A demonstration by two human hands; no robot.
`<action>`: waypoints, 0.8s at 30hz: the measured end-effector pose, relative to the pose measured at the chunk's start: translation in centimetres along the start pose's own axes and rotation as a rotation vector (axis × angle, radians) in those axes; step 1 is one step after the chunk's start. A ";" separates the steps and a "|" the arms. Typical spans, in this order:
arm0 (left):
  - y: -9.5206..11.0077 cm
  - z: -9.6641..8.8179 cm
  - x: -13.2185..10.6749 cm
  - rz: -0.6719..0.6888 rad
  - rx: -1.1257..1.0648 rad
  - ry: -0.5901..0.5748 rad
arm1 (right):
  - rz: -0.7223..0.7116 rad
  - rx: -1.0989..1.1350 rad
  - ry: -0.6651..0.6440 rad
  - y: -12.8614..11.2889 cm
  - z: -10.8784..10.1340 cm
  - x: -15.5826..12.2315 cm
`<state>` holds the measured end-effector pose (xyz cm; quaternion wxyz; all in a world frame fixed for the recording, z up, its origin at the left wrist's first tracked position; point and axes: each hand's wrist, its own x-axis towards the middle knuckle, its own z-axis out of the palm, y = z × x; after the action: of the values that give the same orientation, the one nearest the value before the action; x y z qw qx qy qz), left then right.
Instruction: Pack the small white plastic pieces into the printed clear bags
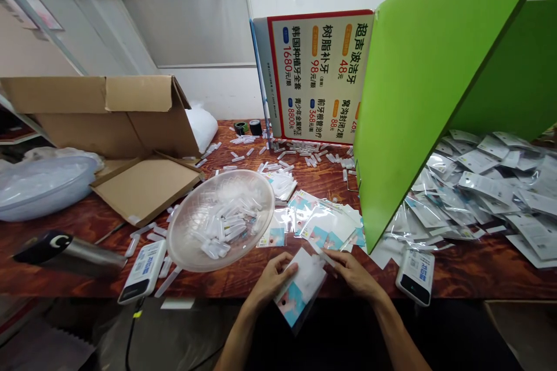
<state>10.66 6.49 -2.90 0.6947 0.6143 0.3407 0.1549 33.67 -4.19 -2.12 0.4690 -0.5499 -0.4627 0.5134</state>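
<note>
My left hand [275, 278] is closed on the edge of a white and light-blue card in a clear plastic bag [300, 290], held tilted above my lap at the table's front edge. At the upper right corner of that bag, my right hand [350, 272] pinches a small whitish strip; whether it is part of the bag or a separate piece I cannot tell. Just beyond both hands, similar cards [326, 223] lie overlapping on the table. To their left stands a translucent round bowl [178, 246] with many small clear-white plastic pieces [226, 220] inside.
A green panel [418, 69] rises at the right, with a pile of bagged cards [491, 185] behind it. White power banks [143, 269] lie on both sides. A steel bottle [82, 255], an open cardboard box [143, 122] and a blue-white basin [47, 185] occupy the left.
</note>
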 end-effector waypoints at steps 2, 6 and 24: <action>0.4 -0.2 -0.1 0.025 0.051 -0.036 | 0.026 0.055 0.004 -0.5 -0.1 -0.1; 0.9 -0.4 0.0 0.045 0.124 -0.085 | 0.007 0.046 0.001 -1.2 -0.1 0.1; -0.4 0.7 0.8 0.084 0.221 -0.053 | -0.033 0.178 0.229 0.5 1.0 -2.6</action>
<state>11.65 6.37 -3.53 0.6243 0.7049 0.3110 0.1291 32.53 -6.77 -2.28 0.5740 -0.5533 -0.3680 0.4786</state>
